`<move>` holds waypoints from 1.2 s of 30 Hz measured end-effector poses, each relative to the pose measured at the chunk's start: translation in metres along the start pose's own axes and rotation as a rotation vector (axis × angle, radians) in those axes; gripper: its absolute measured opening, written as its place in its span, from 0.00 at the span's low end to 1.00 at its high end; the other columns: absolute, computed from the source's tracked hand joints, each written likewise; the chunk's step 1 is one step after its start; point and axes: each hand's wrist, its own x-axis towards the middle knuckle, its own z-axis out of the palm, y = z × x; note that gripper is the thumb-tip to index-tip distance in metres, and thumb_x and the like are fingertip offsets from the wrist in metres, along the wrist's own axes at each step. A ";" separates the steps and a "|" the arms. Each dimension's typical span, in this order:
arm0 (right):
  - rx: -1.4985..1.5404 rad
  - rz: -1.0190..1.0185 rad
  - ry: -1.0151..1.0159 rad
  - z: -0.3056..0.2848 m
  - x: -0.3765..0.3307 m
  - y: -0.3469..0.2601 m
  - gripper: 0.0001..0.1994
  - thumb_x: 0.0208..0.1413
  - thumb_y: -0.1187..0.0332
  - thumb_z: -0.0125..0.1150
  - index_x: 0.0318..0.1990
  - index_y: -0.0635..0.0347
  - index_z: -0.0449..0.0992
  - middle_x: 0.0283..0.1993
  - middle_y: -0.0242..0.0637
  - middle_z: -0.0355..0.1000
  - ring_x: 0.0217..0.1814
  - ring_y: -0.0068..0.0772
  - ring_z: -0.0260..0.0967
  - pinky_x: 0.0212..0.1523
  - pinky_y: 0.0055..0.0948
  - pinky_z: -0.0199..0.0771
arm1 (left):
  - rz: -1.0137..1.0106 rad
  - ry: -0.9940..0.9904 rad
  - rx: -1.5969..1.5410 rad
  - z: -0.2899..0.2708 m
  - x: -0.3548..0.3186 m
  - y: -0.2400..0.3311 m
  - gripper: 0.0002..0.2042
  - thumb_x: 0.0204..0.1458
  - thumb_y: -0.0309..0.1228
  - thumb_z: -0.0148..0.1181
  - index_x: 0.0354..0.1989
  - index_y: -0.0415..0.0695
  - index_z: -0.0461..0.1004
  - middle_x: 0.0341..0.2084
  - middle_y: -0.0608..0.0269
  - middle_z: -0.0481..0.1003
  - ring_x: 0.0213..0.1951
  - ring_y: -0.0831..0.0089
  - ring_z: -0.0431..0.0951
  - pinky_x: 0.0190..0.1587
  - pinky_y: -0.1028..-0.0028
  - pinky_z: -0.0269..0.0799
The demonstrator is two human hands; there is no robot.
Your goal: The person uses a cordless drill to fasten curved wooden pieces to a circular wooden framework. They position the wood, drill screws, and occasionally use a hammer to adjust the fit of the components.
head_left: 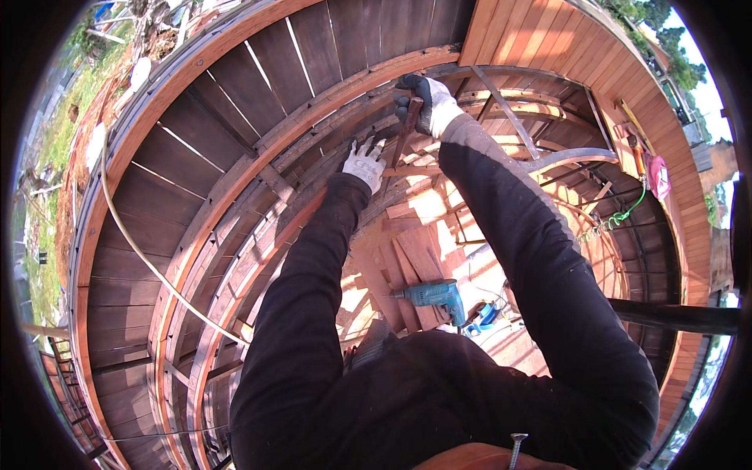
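My right hand [427,102], in a white glove with dark fingers, grips the top of a narrow dark wooden slat [406,129] that stands nearly upright against the curved metal frame [548,160]. My left hand [365,163], also gloved, rests lower on the same slat and the curved rail beside it; its grip is hidden. Both black sleeves reach up from the lower edge.
A curved deck of dark boards [180,157] lies at the left, with lighter boards [548,39] at the upper right. A blue power drill [435,296] lies on stacked planks below. A pale hose [141,251] crosses the deck. A screw [516,448] shows at the bottom.
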 end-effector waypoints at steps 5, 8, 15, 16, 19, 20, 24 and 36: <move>0.107 -0.045 0.099 0.028 0.001 0.010 0.14 0.58 0.64 0.57 0.48 0.60 0.72 0.37 0.45 0.70 0.32 0.39 0.69 0.31 0.38 0.74 | -0.034 -0.025 -0.013 -0.005 -0.007 -0.006 0.19 0.51 0.39 0.58 0.52 0.50 0.75 0.65 0.56 0.60 0.69 0.56 0.51 0.69 0.47 0.43; -0.641 -0.474 -0.245 -0.035 0.060 -0.005 0.14 0.60 0.65 0.54 0.50 0.62 0.69 0.38 0.46 0.71 0.33 0.41 0.70 0.32 0.38 0.76 | 0.046 -0.003 -0.027 -0.015 0.008 0.016 0.19 0.50 0.38 0.59 0.51 0.49 0.75 0.63 0.56 0.63 0.69 0.57 0.53 0.69 0.46 0.43; 0.098 -0.130 -0.036 0.020 -0.046 0.020 0.14 0.57 0.64 0.59 0.48 0.57 0.70 0.30 0.41 0.69 0.22 0.35 0.68 0.22 0.36 0.72 | -0.014 0.029 0.033 0.001 -0.002 -0.005 0.20 0.49 0.40 0.58 0.52 0.50 0.75 0.60 0.59 0.66 0.67 0.57 0.55 0.68 0.46 0.45; 0.073 -0.234 -0.032 0.024 -0.057 0.032 0.14 0.57 0.63 0.59 0.48 0.56 0.70 0.28 0.38 0.69 0.20 0.31 0.67 0.19 0.32 0.70 | -0.009 0.063 -0.016 0.007 0.000 -0.005 0.23 0.49 0.41 0.57 0.55 0.50 0.72 0.60 0.58 0.66 0.67 0.57 0.55 0.68 0.47 0.45; 0.000 -0.479 -0.068 0.028 -0.081 0.066 0.13 0.58 0.66 0.57 0.48 0.58 0.68 0.29 0.34 0.67 0.19 0.26 0.66 0.15 0.26 0.67 | -0.065 0.186 0.006 0.034 0.007 -0.007 0.29 0.49 0.41 0.59 0.63 0.56 0.65 0.67 0.57 0.56 0.67 0.57 0.57 0.68 0.45 0.45; 0.050 -0.551 -0.055 0.016 -0.079 0.080 0.12 0.58 0.70 0.56 0.49 0.59 0.68 0.30 0.33 0.68 0.19 0.24 0.66 0.15 0.24 0.67 | -0.073 0.106 -0.105 0.021 0.010 0.001 0.29 0.51 0.43 0.56 0.64 0.56 0.63 0.66 0.58 0.58 0.67 0.58 0.55 0.68 0.46 0.45; 0.085 -0.708 0.025 -0.002 -0.105 0.110 0.14 0.59 0.69 0.58 0.51 0.58 0.68 0.29 0.33 0.69 0.17 0.23 0.65 0.14 0.24 0.67 | -0.009 0.088 -0.092 0.005 0.004 0.001 0.31 0.53 0.45 0.52 0.68 0.58 0.57 0.63 0.58 0.64 0.68 0.58 0.55 0.68 0.46 0.42; 0.289 -0.251 0.090 -0.001 -0.067 0.041 0.07 0.59 0.65 0.54 0.43 0.51 0.66 0.24 0.36 0.66 0.18 0.27 0.64 0.15 0.30 0.69 | -0.020 0.108 -0.132 -0.012 0.001 0.008 0.22 0.44 0.37 0.63 0.51 0.49 0.75 0.66 0.59 0.58 0.68 0.57 0.55 0.69 0.52 0.48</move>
